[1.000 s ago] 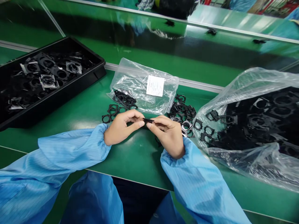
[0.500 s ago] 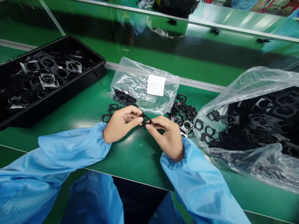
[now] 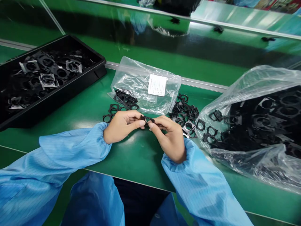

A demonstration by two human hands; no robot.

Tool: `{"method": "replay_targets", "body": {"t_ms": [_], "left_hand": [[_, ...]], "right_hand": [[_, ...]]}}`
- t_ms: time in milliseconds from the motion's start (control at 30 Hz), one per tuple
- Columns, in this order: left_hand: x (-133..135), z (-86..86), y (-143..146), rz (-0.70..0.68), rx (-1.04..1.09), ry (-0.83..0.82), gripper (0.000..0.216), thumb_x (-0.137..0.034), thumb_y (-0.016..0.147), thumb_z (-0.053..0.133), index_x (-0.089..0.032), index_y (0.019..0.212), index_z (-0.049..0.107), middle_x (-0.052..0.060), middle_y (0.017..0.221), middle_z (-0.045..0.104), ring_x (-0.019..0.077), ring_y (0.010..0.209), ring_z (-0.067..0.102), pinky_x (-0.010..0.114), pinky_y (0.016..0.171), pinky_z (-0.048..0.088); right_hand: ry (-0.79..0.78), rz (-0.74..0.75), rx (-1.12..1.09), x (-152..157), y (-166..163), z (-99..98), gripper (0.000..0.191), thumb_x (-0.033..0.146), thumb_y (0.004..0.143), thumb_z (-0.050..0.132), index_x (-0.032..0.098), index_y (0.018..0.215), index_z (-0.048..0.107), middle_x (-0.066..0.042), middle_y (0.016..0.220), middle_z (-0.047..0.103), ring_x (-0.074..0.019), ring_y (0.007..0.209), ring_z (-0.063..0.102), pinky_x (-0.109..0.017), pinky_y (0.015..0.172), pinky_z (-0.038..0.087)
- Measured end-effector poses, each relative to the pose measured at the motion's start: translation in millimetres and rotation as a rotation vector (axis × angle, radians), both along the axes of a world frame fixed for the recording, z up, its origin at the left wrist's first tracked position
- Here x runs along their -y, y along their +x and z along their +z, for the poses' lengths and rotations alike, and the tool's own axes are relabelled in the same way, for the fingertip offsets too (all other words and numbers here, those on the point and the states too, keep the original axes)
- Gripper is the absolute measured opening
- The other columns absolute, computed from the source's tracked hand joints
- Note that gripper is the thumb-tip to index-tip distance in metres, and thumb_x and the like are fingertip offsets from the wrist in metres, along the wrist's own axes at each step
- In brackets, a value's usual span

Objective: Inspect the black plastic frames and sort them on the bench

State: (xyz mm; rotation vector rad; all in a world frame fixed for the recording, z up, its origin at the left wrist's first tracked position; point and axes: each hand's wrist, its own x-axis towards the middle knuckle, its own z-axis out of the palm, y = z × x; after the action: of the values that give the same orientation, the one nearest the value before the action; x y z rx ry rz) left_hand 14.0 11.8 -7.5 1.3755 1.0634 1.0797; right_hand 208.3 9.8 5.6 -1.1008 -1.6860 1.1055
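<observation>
Between the fingertips of both hands is a small black plastic frame with a round opening (image 3: 147,119), held just above the table and seen nearly edge-on. My left hand (image 3: 122,126) pinches its left end between thumb and fingers. Its right end is in the closed fingers of my right hand (image 3: 169,135). My fingers cover parts of the frame. Several similar loose black frames (image 3: 114,109) lie behind my left hand, and a pile of them (image 3: 185,112) sits behind and right of my right hand.
A clear plastic bag (image 3: 141,78) with a white label (image 3: 157,85) lies behind my hands, black parts at its left end. A black bin (image 3: 94,73) of frames stands at left. At right, a large open clear bag (image 3: 256,73) holds many more. A low ledge runs behind the green table (image 3: 136,163).
The frame in my fingers has tilted from showing its opening to lying nearly edge-on. Both hands stay in almost the same place.
</observation>
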Motion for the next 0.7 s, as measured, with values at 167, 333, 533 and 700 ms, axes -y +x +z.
{"method": "replay_targets", "body": {"t_ms": [167, 333, 533, 700], "left_hand": [[-1, 4.7, -1, -0.062, 0.046, -0.065, 0.042, -0.055, 0.084, 0.081, -0.015, 0.076, 0.073, 0.005, 0.069, 0.075, 0.0200, 0.068, 0.075, 0.031, 0.068, 0.064], [-1, 2.7, -2, -0.077, 0.084, -0.100, 0.040, -0.053, 0.083, 0.083, -0.016, 0.075, 0.072, 0.006, 0.071, 0.076, 0.0208, 0.067, 0.076, 0.033, 0.068, 0.065], [-1, 0.0, -2, -0.067, 0.099, -0.103, 0.039, -0.050, 0.082, 0.085, -0.015, 0.072, 0.072, 0.005, 0.066, 0.074, 0.0179, 0.063, 0.073, 0.029, 0.064, 0.061], [-3, 2.4, 0, 0.015, 0.156, -0.127, 0.037, -0.047, 0.074, 0.092, -0.013, 0.078, 0.076, 0.003, 0.070, 0.074, 0.0133, 0.064, 0.070, 0.023, 0.064, 0.059]], "right_hand": [[-0.123, 0.058, -0.131, -2, -1, 1.7, 0.032, 0.049, 0.095, 0.070, 0.020, 0.081, 0.072, -0.002, 0.077, 0.066, -0.0146, 0.069, 0.063, -0.028, 0.066, 0.054], [-0.284, 0.087, -0.243, -4, -1, 6.6, 0.042, 0.061, 0.084, 0.079, 0.020, 0.079, 0.069, 0.000, 0.070, 0.068, -0.0149, 0.066, 0.064, -0.030, 0.068, 0.056], [-0.313, 0.127, -0.264, -5, 1, 10.4, 0.046, 0.065, 0.082, 0.079, 0.021, 0.076, 0.067, 0.000, 0.068, 0.068, -0.0144, 0.064, 0.064, -0.029, 0.067, 0.056], [-0.278, 0.085, -0.247, -4, -3, 7.7, 0.047, 0.065, 0.081, 0.079, 0.020, 0.074, 0.068, 0.000, 0.067, 0.068, -0.0138, 0.062, 0.062, -0.028, 0.064, 0.054]]}}
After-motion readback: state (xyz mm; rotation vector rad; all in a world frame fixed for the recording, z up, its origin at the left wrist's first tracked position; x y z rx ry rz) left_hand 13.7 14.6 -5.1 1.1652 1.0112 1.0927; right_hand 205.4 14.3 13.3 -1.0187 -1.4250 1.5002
